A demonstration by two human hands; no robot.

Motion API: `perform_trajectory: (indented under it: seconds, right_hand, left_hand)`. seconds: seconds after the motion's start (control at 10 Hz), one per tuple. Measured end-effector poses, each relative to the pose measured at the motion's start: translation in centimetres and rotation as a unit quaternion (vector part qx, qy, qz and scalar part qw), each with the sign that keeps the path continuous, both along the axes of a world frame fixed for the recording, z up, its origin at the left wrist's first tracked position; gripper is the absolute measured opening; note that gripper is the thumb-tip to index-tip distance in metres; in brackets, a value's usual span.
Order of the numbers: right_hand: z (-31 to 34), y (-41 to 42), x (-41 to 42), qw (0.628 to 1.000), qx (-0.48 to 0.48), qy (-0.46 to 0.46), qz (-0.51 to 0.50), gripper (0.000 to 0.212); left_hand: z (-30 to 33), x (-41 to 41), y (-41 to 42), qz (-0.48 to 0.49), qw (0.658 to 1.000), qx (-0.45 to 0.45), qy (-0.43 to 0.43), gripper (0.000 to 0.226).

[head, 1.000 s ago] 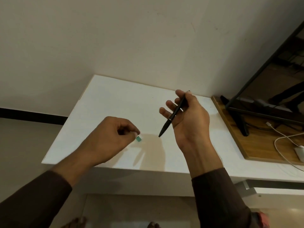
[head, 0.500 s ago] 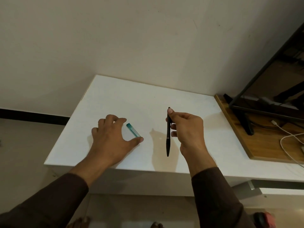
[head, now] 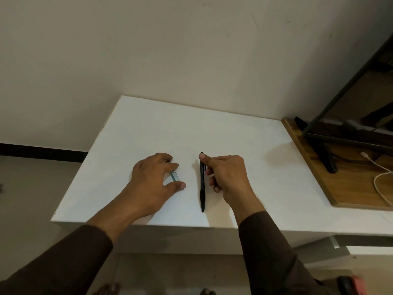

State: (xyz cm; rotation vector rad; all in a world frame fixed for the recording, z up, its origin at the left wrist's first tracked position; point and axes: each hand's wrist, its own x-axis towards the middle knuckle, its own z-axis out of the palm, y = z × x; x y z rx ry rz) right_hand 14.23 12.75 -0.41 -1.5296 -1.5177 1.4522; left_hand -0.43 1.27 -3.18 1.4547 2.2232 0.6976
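Two items sit mid-bench (head: 191,124). Left hand (head: 153,177) pinches a small teal tube (head: 175,176) lying flat, forefinger at the far end, thumb at the near end. Right hand (head: 227,177) grasps the black pen (head: 202,194) by its far barrel, tip pointing near. Both judged light, stiff and smooth; the tube may roll, so take it by the ends.

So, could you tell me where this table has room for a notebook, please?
Bare: the back strip of the white table by the wall, and the patch between right hand and wooden board. Crowded: the middle, left hand round the teal piece, right hand gripping the black pen; the board holds a stand and cable.
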Motion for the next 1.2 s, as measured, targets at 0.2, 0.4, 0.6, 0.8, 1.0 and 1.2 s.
perform_trajectory:
  seconds: [0.2,0.4,0.6,0.8,1.0,1.2]
  right_hand:
    - [-0.4,0.0,-0.2,0.999,-0.048,0.004,0.021,0.022]
    - [-0.7,-0.2,-0.4,0.999,-0.019,-0.02,0.03,0.023]
    - [-1.1,0.0,-0.6,0.999,0.011,-0.036,0.03,0.028]
    - [-1.3,0.0,-0.7,0.999,0.025,-0.042,0.025,0.03]
    - [-1.1,-0.2,-0.1,0.998,0.018,-0.043,0.033,0.027]
    - [-0.7,-1.1,0.8,0.996,0.039,-0.056,0.064,0.018]
  left_hand:
    - [-0.5,-0.3,-1.1,-0.003,0.995,0.035,-0.097,0.079]
    - [-0.7,-1.1,-0.8,-0.049,0.993,0.006,-0.112,0.082]
    - [-1.0,-1.8,-0.2,-0.078,0.989,-0.022,-0.121,0.088]
    - [-0.4,-1.6,-0.2,-0.082,0.988,-0.031,-0.128,0.09]
    - [0.0,-1.6,-0.5,-0.083,0.986,-0.015,-0.144,0.098]
    - [-0.4,-1.5,-1.1,-0.03,0.993,0.041,-0.102,0.079]
